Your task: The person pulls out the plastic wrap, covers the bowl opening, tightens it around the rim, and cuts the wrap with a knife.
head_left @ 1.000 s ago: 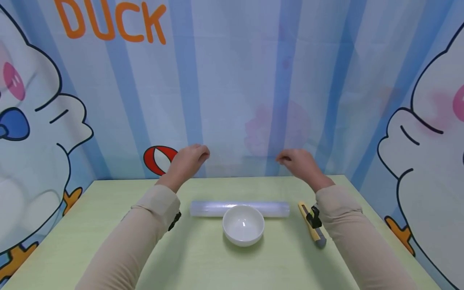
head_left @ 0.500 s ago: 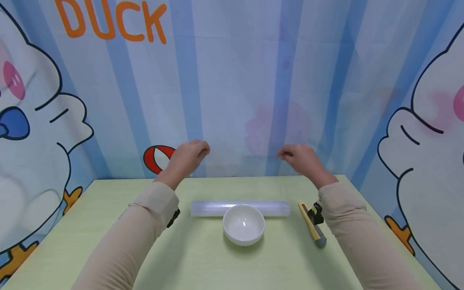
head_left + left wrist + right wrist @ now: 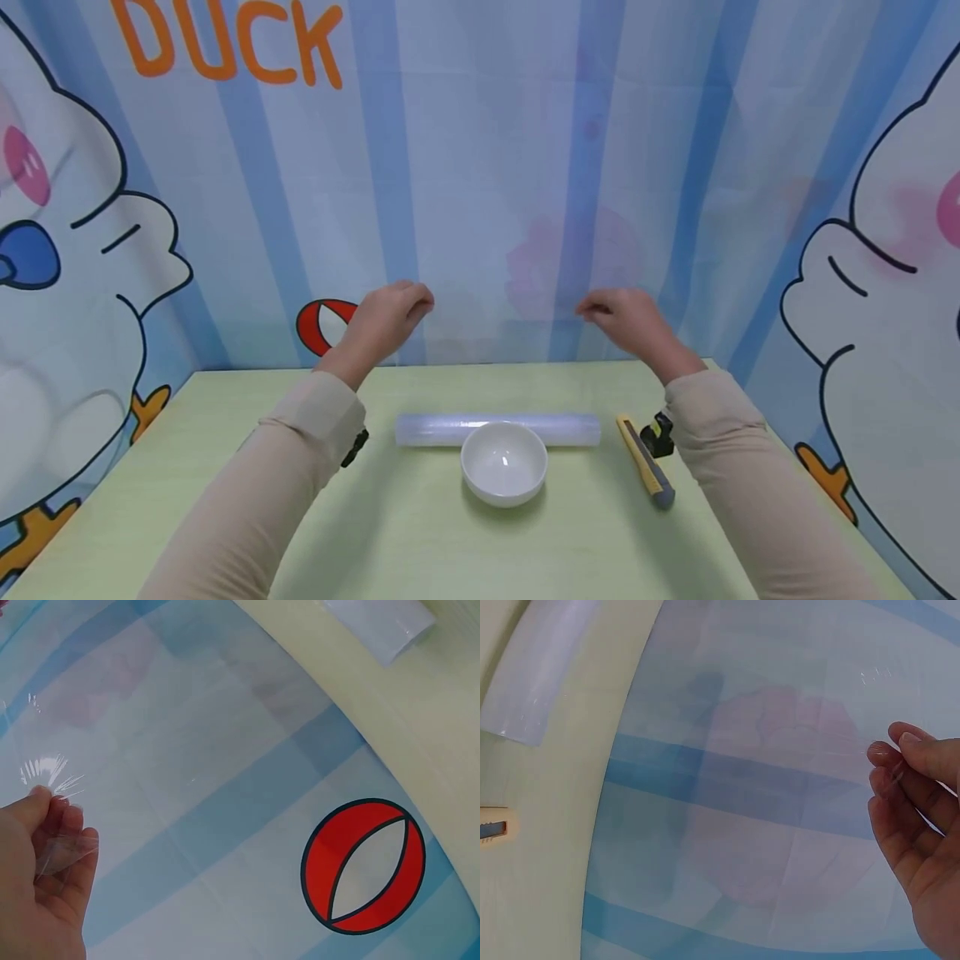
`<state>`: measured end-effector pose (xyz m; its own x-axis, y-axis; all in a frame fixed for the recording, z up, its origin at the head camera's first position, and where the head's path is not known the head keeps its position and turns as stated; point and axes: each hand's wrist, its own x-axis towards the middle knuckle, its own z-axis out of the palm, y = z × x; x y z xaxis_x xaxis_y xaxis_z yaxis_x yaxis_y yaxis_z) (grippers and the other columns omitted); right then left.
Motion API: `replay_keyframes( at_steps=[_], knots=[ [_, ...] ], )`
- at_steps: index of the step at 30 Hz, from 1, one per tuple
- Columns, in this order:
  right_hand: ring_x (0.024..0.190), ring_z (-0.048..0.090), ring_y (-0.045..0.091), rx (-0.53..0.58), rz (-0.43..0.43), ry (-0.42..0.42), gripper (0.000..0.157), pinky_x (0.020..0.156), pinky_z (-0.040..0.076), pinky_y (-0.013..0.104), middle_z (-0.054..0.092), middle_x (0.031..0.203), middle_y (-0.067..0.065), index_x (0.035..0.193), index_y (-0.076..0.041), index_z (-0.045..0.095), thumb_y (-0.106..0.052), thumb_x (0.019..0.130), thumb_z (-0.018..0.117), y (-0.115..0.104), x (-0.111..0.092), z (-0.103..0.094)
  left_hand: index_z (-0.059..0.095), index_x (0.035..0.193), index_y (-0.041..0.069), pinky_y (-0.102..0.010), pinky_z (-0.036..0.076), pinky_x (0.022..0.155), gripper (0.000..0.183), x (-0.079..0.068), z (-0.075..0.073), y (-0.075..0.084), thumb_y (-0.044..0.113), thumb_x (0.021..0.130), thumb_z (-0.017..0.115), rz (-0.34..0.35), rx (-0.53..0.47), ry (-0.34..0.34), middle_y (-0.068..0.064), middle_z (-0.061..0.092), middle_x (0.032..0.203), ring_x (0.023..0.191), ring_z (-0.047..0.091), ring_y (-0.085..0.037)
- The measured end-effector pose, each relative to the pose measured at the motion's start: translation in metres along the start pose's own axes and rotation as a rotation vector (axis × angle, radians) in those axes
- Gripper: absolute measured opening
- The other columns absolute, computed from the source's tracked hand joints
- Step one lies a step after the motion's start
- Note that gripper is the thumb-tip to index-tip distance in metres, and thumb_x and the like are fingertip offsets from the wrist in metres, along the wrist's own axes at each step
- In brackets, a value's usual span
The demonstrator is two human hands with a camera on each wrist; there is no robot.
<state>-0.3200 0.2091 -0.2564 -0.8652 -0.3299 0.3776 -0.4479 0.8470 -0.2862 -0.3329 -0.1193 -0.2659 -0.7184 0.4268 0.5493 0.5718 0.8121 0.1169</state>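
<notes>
My left hand [image 3: 382, 323] is raised above the far part of the table and pinches clear plastic wrap [image 3: 49, 769] between thumb and fingers. Creases fan out from the pinch in the left wrist view, and a loose bit of film crosses the fingers. Opposite it, at about equal height, my right hand [image 3: 632, 325] pinches the wrap as well. The sheet is so transparent that its outline is hard to follow. Below lies a roll of plastic wrap [image 3: 427, 430], behind a white bowl [image 3: 504, 465]. Nothing shows inside the bowl.
A yellow and grey utility knife [image 3: 647, 463] lies on the pale green table [image 3: 480, 550], right of the bowl and beside my right sleeve. Behind the table's far edge hangs a blue striped curtain [image 3: 480, 167] with printed cartoon figures.
Both hands have risen slightly and my forearms have spread a little outward. The pinches on the wrap stay the same. Roll, bowl and knife have not moved.
</notes>
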Motion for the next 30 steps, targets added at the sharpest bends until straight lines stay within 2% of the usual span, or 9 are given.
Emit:
replay_keyframes(
  at_steps=[6,10,19,30],
  knots=[
    [0.094,0.063,0.026,0.017,-0.009,-0.006,0.020,0.080,0.051,0.043,0.068,0.104,0.012,0.105,-0.008,0.067,-0.014,0.093,0.054,0.000,-0.005,0.000,0.064,0.101,0.010,-0.033,0.052,0.077,0.013,-0.008,-0.008,0.001,0.015,0.091,0.057,0.021,-0.013,-0.024,-0.005,0.065,0.096,0.087,0.060,-0.020],
    [0.092,0.063,0.024,0.033,-0.043,-0.011,0.019,0.079,0.051,0.042,0.068,0.102,0.011,0.105,-0.009,0.067,-0.016,0.092,0.055,-0.002,-0.009,-0.001,0.064,0.101,0.011,-0.033,0.052,0.076,0.013,-0.017,-0.015,0.000,0.014,0.090,0.059,0.042,-0.016,-0.016,-0.004,0.064,0.095,0.086,0.060,-0.019],
    [0.086,0.064,0.021,0.023,-0.127,-0.048,0.016,0.075,0.052,0.038,0.068,0.096,0.008,0.101,-0.008,0.067,-0.013,0.091,0.057,-0.004,-0.036,-0.011,0.065,0.098,0.010,-0.029,0.053,0.072,0.011,-0.029,-0.019,0.007,0.011,0.087,0.062,0.182,-0.039,0.017,-0.003,0.065,0.091,0.081,0.061,-0.016],
    [0.080,0.062,0.012,0.030,-0.149,-0.113,0.013,0.070,0.051,0.032,0.068,0.091,0.000,0.100,-0.014,0.067,-0.016,0.090,0.058,-0.012,-0.062,-0.019,0.065,0.096,0.013,-0.023,0.052,0.068,0.011,-0.048,-0.024,0.014,0.009,0.085,0.064,0.272,-0.024,0.031,0.002,0.062,0.086,0.075,0.058,-0.010]
  ],
)
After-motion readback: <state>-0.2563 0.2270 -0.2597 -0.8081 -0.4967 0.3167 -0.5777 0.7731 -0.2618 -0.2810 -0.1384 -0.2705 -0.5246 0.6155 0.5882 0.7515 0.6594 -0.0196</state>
